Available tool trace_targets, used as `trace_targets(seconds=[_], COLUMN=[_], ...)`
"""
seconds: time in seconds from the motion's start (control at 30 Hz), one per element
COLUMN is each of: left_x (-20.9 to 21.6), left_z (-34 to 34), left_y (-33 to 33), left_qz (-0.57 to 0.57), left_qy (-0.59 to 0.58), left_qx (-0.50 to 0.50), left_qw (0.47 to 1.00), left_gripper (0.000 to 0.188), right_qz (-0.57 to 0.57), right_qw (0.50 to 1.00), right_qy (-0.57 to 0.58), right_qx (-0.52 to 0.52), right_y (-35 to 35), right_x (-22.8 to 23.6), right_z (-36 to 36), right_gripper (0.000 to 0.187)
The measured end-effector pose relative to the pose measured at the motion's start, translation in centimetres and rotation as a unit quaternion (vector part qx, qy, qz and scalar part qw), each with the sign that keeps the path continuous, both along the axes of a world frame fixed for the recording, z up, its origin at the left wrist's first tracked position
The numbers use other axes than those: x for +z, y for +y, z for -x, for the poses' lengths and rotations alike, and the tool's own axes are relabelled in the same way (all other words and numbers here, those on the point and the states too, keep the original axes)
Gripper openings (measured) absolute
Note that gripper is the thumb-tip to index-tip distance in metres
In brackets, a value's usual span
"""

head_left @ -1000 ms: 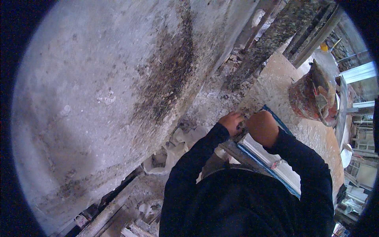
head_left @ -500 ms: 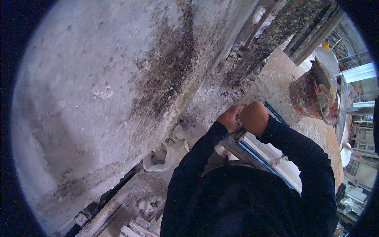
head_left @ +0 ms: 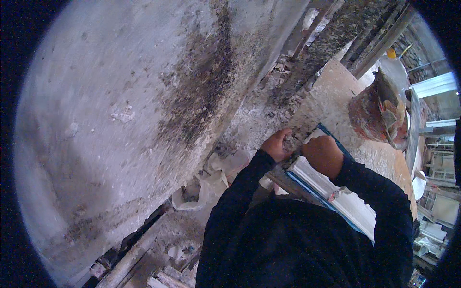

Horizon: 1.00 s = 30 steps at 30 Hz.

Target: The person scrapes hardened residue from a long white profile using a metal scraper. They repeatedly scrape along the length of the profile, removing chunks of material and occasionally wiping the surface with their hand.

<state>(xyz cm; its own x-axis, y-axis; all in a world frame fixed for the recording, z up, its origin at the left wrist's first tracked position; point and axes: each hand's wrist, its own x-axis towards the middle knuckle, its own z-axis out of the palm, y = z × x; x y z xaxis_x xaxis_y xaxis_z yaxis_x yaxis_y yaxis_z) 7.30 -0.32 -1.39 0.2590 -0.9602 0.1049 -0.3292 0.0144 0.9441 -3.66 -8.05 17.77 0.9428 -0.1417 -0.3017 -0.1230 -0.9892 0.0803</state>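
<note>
A long, narrow mould (head_left: pixel 307 188) with blue edges lies slantwise in front of me, filled with smooth white material that looks like plaster (head_left: pixel 314 177). My right hand (head_left: pixel 324 154) is closed over its far end, knuckles up; its fingertips and anything in them are hidden. Just left of that end, my left hand (head_left: pixel 275 146) curls round a small speckled patch I cannot make out. A gap now separates the two hands. Across the white surface, partway along, sits a small reddish lump (head_left: pixel 334 196).
A reddish, plaster-crusted bucket (head_left: pixel 367 115) stands at the right on a board (head_left: pixel 336 86) with white residue. On the left rises a large stained grey slab (head_left: pixel 120 96). A crumpled white bag (head_left: pixel 209 189) lies low between slab and left arm. Timbers (head_left: pixel 379 43) stand at far right.
My right hand has moved right and nearer, away from the left hand, uncovering the mould's far end. The left hand has shifted only slightly. The view has tilted a little.
</note>
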Motion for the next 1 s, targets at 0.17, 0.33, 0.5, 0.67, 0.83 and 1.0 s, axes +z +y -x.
trace_targets(seconds=[0.17,0.33,0.5,0.67,0.83,1.0], left_x=[0.2,0.4,0.4,0.7,1.0,1.1], left_z=[-0.1,-0.3,0.0,0.0,-0.1,-0.3], left_y=[0.0,0.3,0.2,0.1,0.3,0.6], left_qz=[-0.028,-0.022,-0.031,-0.021,-0.017,-0.006], left_qy=[-0.018,0.009,0.015,0.024,0.041,0.062], left_qx=[0.014,-0.002,0.004,0.008,0.000,0.002], left_qw=[0.999,1.000,0.999,0.999,0.999,0.998], left_gripper=[0.071,0.074,0.077,0.080,0.084,0.085], right_qz=[0.003,0.008,0.000,0.016,0.028,0.006], right_qw=[0.999,0.999,0.998,0.997,0.994,0.996], right_qy=[0.017,0.026,0.032,0.022,0.070,0.065], right_qx=[-0.035,-0.038,-0.053,-0.066,-0.074,-0.066], right_y=[0.6,0.9,1.0,1.4,1.5,1.4], right_x=[0.0,0.3,0.3,0.3,0.5,0.5], right_z=[0.6,0.8,1.3,1.9,1.8,1.2], right_gripper=[0.009,0.008,0.008,0.009,0.012,0.009])
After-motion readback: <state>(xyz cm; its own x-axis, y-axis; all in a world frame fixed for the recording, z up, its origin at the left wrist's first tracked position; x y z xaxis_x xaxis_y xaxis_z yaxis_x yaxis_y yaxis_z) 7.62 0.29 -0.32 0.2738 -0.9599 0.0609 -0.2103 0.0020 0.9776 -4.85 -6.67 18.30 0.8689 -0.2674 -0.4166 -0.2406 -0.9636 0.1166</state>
